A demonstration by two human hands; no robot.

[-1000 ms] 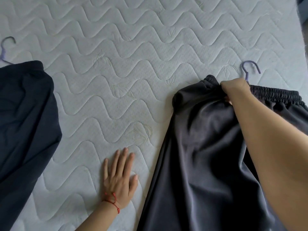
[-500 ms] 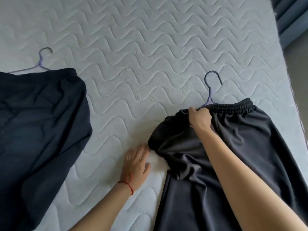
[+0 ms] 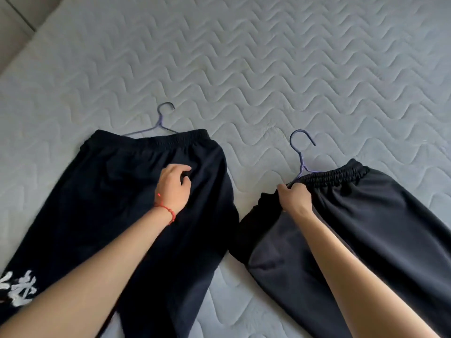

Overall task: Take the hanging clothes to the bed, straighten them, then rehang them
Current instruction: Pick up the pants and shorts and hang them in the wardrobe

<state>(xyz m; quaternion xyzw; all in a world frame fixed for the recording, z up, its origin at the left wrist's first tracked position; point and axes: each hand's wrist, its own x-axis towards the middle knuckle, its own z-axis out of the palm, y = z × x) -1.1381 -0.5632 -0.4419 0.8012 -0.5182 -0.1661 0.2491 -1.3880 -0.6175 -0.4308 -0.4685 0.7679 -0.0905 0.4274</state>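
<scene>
Two dark pairs of trousers lie on the quilted mattress [image 3: 268,69]. The navy pair [image 3: 117,191] on the left has white print low on one leg and hangs on a purple hanger [image 3: 161,120] whose hook points away from me. My left hand [image 3: 174,189], with a red string on the wrist, rests on its upper part with fingers loosely curled. The charcoal pair [image 3: 390,228] on the right has its left waist corner bunched. My right hand [image 3: 294,198] grips its elastic waistband together with the arm of a second purple hanger [image 3: 301,152].
The mattress's left edge [image 3: 31,37] runs diagonally at the top left, with a pale surface beyond it. A strip of mattress shows between the two garments.
My left hand left the mattress and moved onto the navy trousers. The view swung left, bringing the navy pair fully into sight. My right hand keeps its hold at the waistband.
</scene>
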